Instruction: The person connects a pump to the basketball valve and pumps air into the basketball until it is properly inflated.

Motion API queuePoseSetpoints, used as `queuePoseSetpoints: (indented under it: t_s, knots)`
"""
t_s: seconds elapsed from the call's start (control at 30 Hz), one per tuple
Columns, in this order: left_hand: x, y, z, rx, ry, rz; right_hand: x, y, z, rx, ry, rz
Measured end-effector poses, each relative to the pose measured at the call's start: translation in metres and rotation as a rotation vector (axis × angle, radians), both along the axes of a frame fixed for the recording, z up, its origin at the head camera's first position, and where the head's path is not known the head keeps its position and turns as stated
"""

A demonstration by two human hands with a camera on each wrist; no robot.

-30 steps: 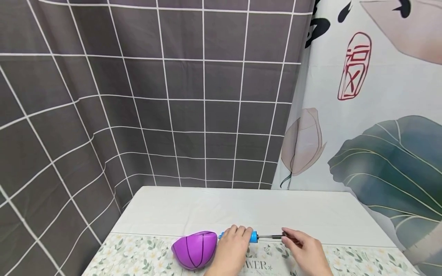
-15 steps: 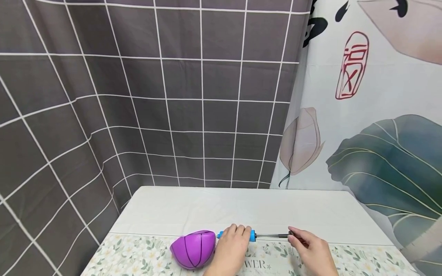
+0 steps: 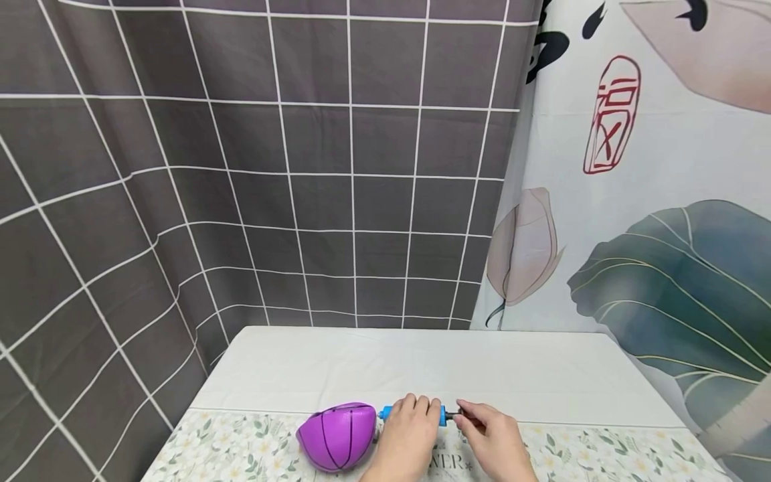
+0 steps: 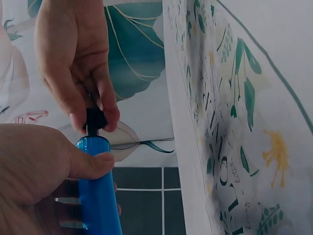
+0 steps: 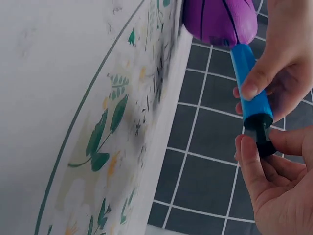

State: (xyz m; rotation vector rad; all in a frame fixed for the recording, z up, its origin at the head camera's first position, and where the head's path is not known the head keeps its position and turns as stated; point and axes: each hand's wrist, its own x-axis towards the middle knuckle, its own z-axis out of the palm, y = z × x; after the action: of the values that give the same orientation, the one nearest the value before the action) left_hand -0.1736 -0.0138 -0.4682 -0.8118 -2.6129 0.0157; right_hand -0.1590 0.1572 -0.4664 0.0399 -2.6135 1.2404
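A blue hand pump (image 4: 98, 191) lies level over the table, gripped around its barrel by my left hand (image 3: 405, 435). With thumb and fingers my right hand (image 3: 490, 435) pinches the pump's black handle (image 5: 265, 148), which sits close to the barrel's end with a short bit of rod showing. At the pump's other end is a purple ball (image 3: 338, 436), partly deflated and caved in on top, with black seam lines. In the right wrist view the pump's tip meets the ball.
The table (image 3: 421, 355) is white at the back, with a flower-printed cloth (image 3: 241, 445) along the front. A dark grey curtain with a white grid (image 3: 325, 201) hangs behind and to the left. A white leaf-printed curtain (image 3: 578, 281) hangs at the right.
My right hand first drew the handle out to the right, baring the thin rod, then pushed it back left near the barrel. My left hand and the ball stayed in place.
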Motion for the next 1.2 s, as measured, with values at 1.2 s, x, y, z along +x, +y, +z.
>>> queuePoseSetpoints:
  t_s: [1.2]
  knots:
    - [-0.001, -0.004, 0.003, 0.015, -0.019, -0.024, 0.002, 0.036, 0.002, 0.048, -0.063, -0.074]
